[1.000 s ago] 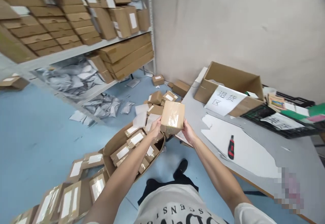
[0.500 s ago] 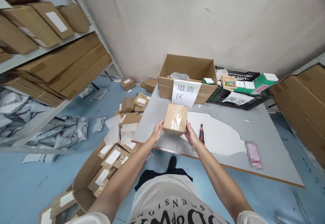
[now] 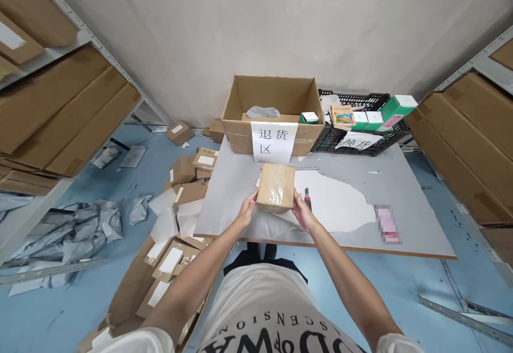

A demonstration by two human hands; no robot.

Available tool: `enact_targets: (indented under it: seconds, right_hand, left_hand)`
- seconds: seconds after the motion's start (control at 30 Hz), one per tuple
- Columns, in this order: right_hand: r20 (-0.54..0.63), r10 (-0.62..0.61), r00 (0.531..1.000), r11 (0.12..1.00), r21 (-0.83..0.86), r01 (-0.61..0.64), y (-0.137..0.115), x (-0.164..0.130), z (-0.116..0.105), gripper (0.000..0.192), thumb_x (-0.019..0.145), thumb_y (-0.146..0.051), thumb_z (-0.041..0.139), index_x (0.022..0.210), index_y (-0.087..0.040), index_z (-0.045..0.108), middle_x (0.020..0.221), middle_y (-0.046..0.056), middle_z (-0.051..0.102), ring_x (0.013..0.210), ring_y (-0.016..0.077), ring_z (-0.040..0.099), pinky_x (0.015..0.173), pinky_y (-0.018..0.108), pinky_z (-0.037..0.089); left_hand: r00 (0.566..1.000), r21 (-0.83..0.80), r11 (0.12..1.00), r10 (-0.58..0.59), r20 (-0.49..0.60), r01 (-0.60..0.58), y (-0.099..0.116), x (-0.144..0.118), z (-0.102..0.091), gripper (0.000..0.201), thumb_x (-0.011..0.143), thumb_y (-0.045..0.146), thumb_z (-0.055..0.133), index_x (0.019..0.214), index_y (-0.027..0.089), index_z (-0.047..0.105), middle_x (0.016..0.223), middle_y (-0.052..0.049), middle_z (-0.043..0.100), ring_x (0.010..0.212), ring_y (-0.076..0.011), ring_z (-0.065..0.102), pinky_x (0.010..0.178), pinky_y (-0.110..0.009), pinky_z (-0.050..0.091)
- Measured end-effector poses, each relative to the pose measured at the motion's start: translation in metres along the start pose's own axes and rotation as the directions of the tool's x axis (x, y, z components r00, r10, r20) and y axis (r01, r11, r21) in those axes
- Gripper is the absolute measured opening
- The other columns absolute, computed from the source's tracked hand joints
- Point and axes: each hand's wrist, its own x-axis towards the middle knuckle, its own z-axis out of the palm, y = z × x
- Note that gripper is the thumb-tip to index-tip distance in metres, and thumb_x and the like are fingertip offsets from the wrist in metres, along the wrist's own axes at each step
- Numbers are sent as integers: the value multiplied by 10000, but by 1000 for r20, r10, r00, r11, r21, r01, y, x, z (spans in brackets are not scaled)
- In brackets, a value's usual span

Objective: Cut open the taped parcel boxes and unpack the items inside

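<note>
Between my two hands is a small cardboard box with shiny clear tape over its top. My left hand grips its left side and my right hand its right side. The box is over the near part of the grey table; whether it touches the surface I cannot tell. A red and black utility knife lies just beyond my right hand, partly hidden by it, on a large white sheet.
At the table's back stand a large open carton with a paper sign and a black crate holding green-white boxes. A blurred pink item lies on the right. Left, parcels cover the floor beside a shelf.
My view has turned, so the table and carton sit further left in it. Both hands still hold the small box, and my right hand now covers part of the knife.
</note>
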Motion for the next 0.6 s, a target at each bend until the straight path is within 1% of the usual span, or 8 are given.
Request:
enact_targets:
  seconds: [0.1, 0.17, 0.23, 0.33, 0.4, 0.47, 0.53, 0.6]
  right_hand:
    - [62, -34, 997, 995, 91, 29, 3, 7, 2, 688, 837, -708, 354, 1447, -403, 261, 1544, -77, 185, 1413, 193, 230, 1148, 430, 162]
    - [48, -62, 997, 991, 124, 56, 9, 10, 3, 706, 830, -704, 384, 1452, -398, 250, 1547, -80, 165, 1423, 193, 194, 1155, 429, 134]
    - [24, -100, 995, 986, 136, 95, 18, 10, 2, 740, 813, -706, 420, 1456, -378, 257, 1544, -59, 188, 1426, 199, 179, 1155, 434, 139]
    - [-20, -185, 982, 979, 85, 187, 37, 8, 0, 822, 757, -666, 562, 1456, -333, 284, 1539, -8, 238, 1425, 210, 185, 1156, 416, 145]
    - [-45, -225, 973, 974, 23, 227, 51, 7, -1, 881, 709, -587, 673, 1454, -315, 290, 1526, 17, 286, 1415, 213, 219, 1153, 404, 162]
    - [-66, -230, 971, 973, -44, 227, 63, 10, -1, 874, 685, -522, 720, 1434, -301, 329, 1470, 39, 397, 1384, 220, 298, 1141, 416, 199]
    - [-88, -218, 972, 971, -124, 206, 72, 16, -1, 755, 702, -495, 704, 1368, -273, 427, 1347, 59, 536, 1320, 233, 397, 1118, 444, 243]
    - [-104, -205, 973, 959, -218, 179, 78, 21, 0, 579, 738, -487, 659, 1243, -233, 538, 1183, 73, 638, 1219, 250, 496, 1079, 466, 298]
  left_hand:
    - [1000, 31, 999, 22, 6, -22, -5, 7, -10, 984, 693, 837, 373, 1447, 205, 342, 1448, -121, 401, 1359, -358, 311, 1101, -494, 282]
    - [999, 44, 998, 50, 16, -51, -9, 11, -17, 935, 731, 807, 376, 1441, 199, 350, 1446, -123, 404, 1362, -347, 307, 1111, -510, 256]
    - [995, 43, 995, 93, 35, -95, -15, 14, -23, 890, 764, 770, 398, 1431, 182, 367, 1448, -129, 398, 1360, -335, 316, 1119, -507, 242]
    - [986, 79, 985, 145, 84, -152, -27, 16, -30, 882, 752, 663, 569, 1439, 158, 345, 1487, -134, 326, 1369, -315, 305, 1136, -469, 230]
    - [987, 164, 977, 120, 102, -136, -36, 16, -34, 928, 706, 562, 684, 1453, 157, 311, 1507, -131, 283, 1377, -304, 290, 1145, -449, 219]
    - [992, 258, 962, 67, 103, -91, -44, 18, -38, 900, 711, 497, 699, 1452, 163, 315, 1500, -123, 307, 1379, -289, 293, 1148, -439, 216]
    - [994, 328, 942, 31, 105, -65, -51, 20, -41, 781, 770, 468, 638, 1434, 168, 356, 1466, -111, 381, 1371, -268, 319, 1144, -429, 227]
    - [991, 381, 922, 20, 129, -68, -58, 23, -41, 666, 823, 436, 566, 1408, 166, 399, 1406, -105, 471, 1343, -249, 374, 1128, -417, 262]
